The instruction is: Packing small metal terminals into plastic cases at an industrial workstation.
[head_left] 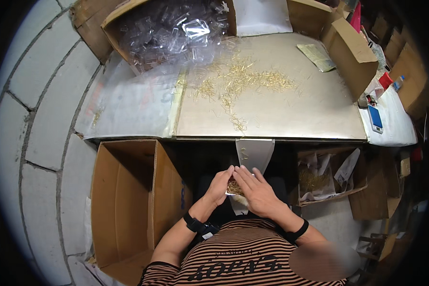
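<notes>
Close to my body, in front of my chest, a small box filled with gold-coloured wire pieces [233,187] is between my hands. My left hand [218,188] is closed around the box's left side. Laid over its right side is my right hand [260,195], palm down with the fingers stretched out, so it hides part of the box. A strip of the box's pale edge shows below the wire pieces. Beyond my fingertips, a narrow light-grey chute [255,151] slopes down from the table edge with a few wire pieces on it.
Loose gold wire pieces [243,78] are scattered over the table [291,112]. A carton of clear plastic boxes [176,35] lies at the back left. An open cardboard box [124,205] stands left of me. At right are a lined carton [326,178] and a blue-topped scale [375,118].
</notes>
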Demonstrator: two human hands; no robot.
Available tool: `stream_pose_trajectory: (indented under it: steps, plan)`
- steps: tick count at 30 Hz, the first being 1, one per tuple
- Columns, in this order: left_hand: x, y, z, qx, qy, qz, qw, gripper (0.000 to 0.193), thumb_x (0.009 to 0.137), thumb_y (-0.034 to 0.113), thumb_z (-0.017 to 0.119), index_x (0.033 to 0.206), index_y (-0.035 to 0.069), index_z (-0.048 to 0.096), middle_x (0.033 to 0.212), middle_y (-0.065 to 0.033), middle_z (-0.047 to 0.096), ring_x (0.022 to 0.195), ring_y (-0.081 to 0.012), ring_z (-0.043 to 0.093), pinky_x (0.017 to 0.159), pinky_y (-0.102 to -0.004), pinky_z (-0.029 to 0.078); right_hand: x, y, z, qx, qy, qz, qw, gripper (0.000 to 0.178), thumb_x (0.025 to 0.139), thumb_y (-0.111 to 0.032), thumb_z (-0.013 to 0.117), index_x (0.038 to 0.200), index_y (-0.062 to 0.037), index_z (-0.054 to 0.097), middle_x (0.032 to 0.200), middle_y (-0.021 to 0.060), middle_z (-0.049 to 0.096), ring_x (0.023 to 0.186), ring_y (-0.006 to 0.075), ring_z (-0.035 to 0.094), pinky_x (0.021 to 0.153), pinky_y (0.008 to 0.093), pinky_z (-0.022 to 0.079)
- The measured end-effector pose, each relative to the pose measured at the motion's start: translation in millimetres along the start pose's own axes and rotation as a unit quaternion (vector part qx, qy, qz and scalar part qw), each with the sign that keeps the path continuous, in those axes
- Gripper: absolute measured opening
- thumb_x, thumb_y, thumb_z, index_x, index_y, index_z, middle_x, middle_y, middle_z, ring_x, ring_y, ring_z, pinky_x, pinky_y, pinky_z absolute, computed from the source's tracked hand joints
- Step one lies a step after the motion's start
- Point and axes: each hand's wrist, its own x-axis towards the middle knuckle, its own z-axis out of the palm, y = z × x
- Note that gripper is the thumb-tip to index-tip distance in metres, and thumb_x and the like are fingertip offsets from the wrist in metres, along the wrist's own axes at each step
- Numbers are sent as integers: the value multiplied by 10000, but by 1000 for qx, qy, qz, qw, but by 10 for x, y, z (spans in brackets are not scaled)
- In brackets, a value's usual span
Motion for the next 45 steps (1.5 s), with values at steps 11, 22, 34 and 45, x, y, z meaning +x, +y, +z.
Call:
stream_pose_trajectory:
  steps: [11,22,34,45]
  plan:
    - [-30,-23,55,-46,20,78,996,294,985,290,404,986,43,561,895,-27,598,792,-108,595,704,-272,496,78,-90,-81,-70,-14,25,997,694,844,-385,544,1391,-35,302,1446,159,294,1369,340,210,1042,600,187]
    - [-255,329,137,11,-58,83,995,465,987,387,320,1094,-14,531,980,-137,633,782,-192,663,515,-277,570,177,55,-442,212,90,61,971,478,892,-208,520,1328,-49,408,1423,168,337,1328,332,306,1062,462,271]
    - [-238,207,42,12,0,76,997,231,933,151,488,1093,-7,542,988,-127,634,792,-172,663,505,-279,585,179,170,-1,445,132,291,837,168,879,-125,590,846,32,639,617,33,584,518,62,500,467,231,394]
    - [-193,212,15,29,22,43,998,233,914,105,507,1115,-6,550,948,-87,621,759,-154,653,523,-266,584,269,181,-57,181,150,265,935,163,791,-176,653,724,-33,615,648,163,592,522,312,580,471,367,433]
